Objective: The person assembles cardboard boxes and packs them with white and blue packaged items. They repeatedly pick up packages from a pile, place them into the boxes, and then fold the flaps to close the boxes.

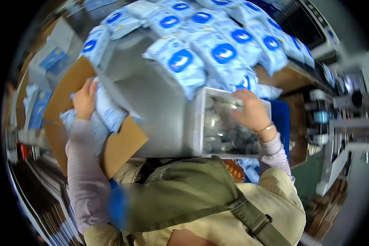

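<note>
My left hand (85,100) is inside the open cardboard box (125,143) at the left, closed on a soft light-blue packet (76,117). More light-blue packets (109,110) lie in the same box, beside that hand. To the right, a white bin (197,123) holds many small round silvery discs (233,137). Over the bin's far right part hangs my right hand (253,111), its thumb and fingers apart. Nothing shows between them, though motion blurs the fingertips.
Light-blue packets with dark blue ovals (223,53) are heaped over the far side of the grey metal table (160,110). A blue bin (281,123) stands right of the white one. Cartons (49,61) stand at the left; machine parts (322,117) rise at the right.
</note>
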A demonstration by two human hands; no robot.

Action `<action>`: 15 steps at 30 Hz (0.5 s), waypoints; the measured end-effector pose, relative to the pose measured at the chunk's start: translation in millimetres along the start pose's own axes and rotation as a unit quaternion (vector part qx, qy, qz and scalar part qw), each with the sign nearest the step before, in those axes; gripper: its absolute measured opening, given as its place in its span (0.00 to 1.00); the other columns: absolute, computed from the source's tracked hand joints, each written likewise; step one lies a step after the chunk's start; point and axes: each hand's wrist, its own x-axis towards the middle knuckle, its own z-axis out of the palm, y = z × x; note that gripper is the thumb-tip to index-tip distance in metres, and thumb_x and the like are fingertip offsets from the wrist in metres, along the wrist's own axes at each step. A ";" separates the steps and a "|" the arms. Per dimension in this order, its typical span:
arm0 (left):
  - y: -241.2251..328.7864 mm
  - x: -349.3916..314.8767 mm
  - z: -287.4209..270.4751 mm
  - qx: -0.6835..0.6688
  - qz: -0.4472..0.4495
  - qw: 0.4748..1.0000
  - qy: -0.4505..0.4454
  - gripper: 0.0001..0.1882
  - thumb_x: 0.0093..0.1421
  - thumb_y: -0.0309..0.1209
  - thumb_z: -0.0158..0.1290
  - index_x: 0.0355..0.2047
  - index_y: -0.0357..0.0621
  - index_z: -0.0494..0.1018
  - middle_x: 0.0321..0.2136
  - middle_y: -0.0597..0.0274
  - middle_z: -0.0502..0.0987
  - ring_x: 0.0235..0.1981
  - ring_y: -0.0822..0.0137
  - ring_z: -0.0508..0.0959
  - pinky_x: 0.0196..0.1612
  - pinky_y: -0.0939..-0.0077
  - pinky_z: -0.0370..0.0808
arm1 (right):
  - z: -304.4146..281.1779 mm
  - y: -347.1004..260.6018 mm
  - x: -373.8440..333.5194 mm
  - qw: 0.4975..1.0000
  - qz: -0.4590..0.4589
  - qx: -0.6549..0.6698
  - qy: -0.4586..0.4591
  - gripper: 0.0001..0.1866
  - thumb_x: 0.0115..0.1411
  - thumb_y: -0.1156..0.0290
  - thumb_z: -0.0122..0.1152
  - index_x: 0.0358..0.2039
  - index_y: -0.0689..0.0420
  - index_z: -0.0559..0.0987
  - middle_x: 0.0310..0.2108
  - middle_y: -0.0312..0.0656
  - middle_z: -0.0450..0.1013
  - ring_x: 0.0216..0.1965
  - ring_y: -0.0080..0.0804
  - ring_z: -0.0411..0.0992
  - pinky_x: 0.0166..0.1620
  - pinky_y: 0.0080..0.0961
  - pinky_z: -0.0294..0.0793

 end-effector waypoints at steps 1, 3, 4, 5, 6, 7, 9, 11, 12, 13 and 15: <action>6.9 2.4 2.7 -0.001 -0.004 1.000 0.003 0.21 0.63 0.49 0.42 0.47 0.51 0.74 0.37 0.47 0.78 0.42 0.46 0.76 0.43 0.56 0.71 | 16.2 5.6 -12.7 0.998 -0.022 -0.053 -0.008 0.31 0.38 0.71 0.70 0.47 0.56 0.74 0.53 0.57 0.64 0.56 0.55 0.62 0.59 0.46 0.61; 23.3 -4.3 6.8 -0.017 0.014 1.000 -0.002 0.20 0.64 0.48 0.42 0.45 0.51 0.74 0.37 0.49 0.78 0.41 0.47 0.76 0.43 0.57 0.71 | 38.2 -13.4 -21.9 0.994 0.017 -0.109 -0.009 0.37 0.39 0.70 0.70 0.53 0.54 0.70 0.61 0.57 0.54 0.62 0.58 0.53 0.63 0.50 0.53; 40.1 -4.2 14.1 -0.032 0.020 0.999 -0.004 0.20 0.64 0.48 0.42 0.44 0.50 0.75 0.37 0.50 0.79 0.41 0.47 0.76 0.43 0.58 0.71 | 40.4 -17.2 -26.7 0.990 0.037 -0.134 0.000 0.37 0.40 0.70 0.70 0.54 0.54 0.69 0.62 0.57 0.53 0.63 0.58 0.52 0.63 0.50 0.53; 60.6 -8.4 17.2 -0.034 0.016 0.999 -0.015 0.20 0.64 0.48 0.43 0.43 0.50 0.75 0.36 0.50 0.79 0.40 0.48 0.76 0.42 0.59 0.71 | 44.6 -19.5 -31.2 0.993 0.033 -0.111 -0.019 0.38 0.40 0.69 0.70 0.55 0.54 0.68 0.62 0.57 0.53 0.63 0.58 0.52 0.63 0.50 0.53; 83.5 -14.0 19.5 -0.035 0.011 0.999 -0.025 0.20 0.64 0.48 0.43 0.43 0.49 0.75 0.36 0.50 0.79 0.40 0.48 0.77 0.42 0.59 0.71 | 49.0 -20.8 -36.1 0.995 0.028 -0.086 -0.038 0.38 0.41 0.69 0.70 0.56 0.54 0.68 0.61 0.57 0.54 0.63 0.58 0.53 0.63 0.49 0.53; 99.1 -17.1 18.0 -0.035 0.003 0.999 -0.029 0.20 0.64 0.48 0.43 0.42 0.48 0.75 0.35 0.51 0.79 0.39 0.49 0.77 0.42 0.59 0.71 | 53.3 -24.4 -40.9 0.994 0.039 -0.075 -0.064 0.37 0.41 0.69 0.70 0.55 0.54 0.68 0.57 0.54 0.61 0.59 0.54 0.58 0.59 0.49 0.59; 113.2 -13.1 19.6 -0.020 0.003 0.999 -0.039 0.20 0.64 0.48 0.43 0.41 0.48 0.75 0.35 0.51 0.79 0.39 0.49 0.77 0.42 0.59 0.71 | 59.5 -19.2 -36.7 0.985 0.101 -0.078 -0.112 0.35 0.40 0.69 0.70 0.52 0.54 0.70 0.51 0.51 0.65 0.55 0.49 0.62 0.54 0.48 0.64; 118.1 -10.9 23.3 -0.033 0.004 0.999 -0.039 0.21 0.64 0.49 0.43 0.42 0.47 0.75 0.37 0.51 0.79 0.40 0.49 0.77 0.43 0.59 0.71 | 62.6 -4.3 -40.1 0.991 0.084 -0.079 -0.074 0.23 0.41 0.69 0.68 0.41 0.56 0.75 0.38 0.48 0.71 0.42 0.44 0.70 0.42 0.44 0.70; 115.5 -10.8 27.0 -0.028 0.008 0.999 -0.029 0.21 0.64 0.49 0.42 0.43 0.48 0.75 0.37 0.51 0.79 0.40 0.49 0.77 0.43 0.59 0.71 | 65.0 3.0 -41.3 0.992 0.068 -0.062 -0.089 0.22 0.42 0.70 0.67 0.41 0.55 0.76 0.35 0.47 0.71 0.40 0.45 0.70 0.42 0.41 0.71; 112.0 -10.3 28.6 -0.019 0.013 1.000 -0.021 0.22 0.64 0.49 0.42 0.44 0.48 0.75 0.37 0.51 0.79 0.41 0.49 0.77 0.43 0.59 0.71 | 68.0 6.8 -39.4 0.992 0.053 -0.039 -0.104 0.21 0.43 0.72 0.66 0.41 0.55 0.77 0.33 0.46 0.72 0.39 0.46 0.71 0.42 0.39 0.72; 106.2 -10.8 27.6 -0.007 0.013 0.999 -0.032 0.23 0.64 0.50 0.41 0.47 0.48 0.74 0.39 0.51 0.79 0.42 0.49 0.77 0.45 0.59 0.71 | 68.9 12.6 -41.5 0.996 0.020 -0.017 -0.088 0.14 0.45 0.75 0.63 0.35 0.56 0.78 0.26 0.47 0.74 0.32 0.50 0.73 0.39 0.35 0.74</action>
